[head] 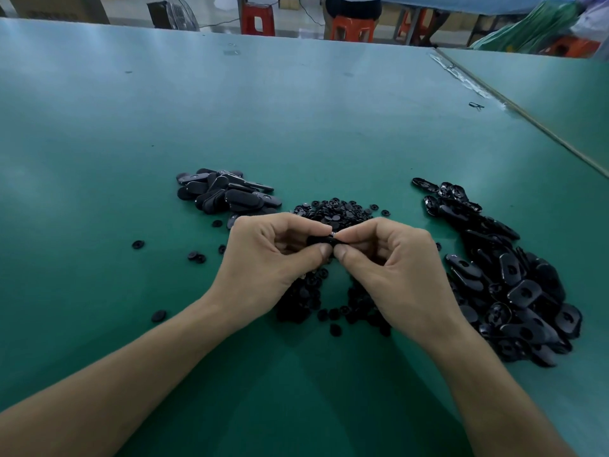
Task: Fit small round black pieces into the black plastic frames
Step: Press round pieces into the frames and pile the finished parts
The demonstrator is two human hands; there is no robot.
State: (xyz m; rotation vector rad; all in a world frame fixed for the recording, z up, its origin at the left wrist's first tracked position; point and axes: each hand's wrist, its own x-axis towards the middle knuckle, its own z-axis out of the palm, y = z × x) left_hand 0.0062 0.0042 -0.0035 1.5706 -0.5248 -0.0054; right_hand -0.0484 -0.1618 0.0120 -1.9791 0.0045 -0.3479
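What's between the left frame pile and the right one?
Head view: the heap of small round pieces, with left hand and right hand pinching a black piece over it.

On my feed the person's body shows only as two arms. The left hand (263,262) and right hand (398,272) are bare, with short, trimmed nails — the left thumbnail (324,249) and right thumbnail (341,252) are rounded and cut close. The left forearm (131,367) and right forearm (494,394) are bare too — smooth, slender, uncovered all the way to the bottom edge of my view.
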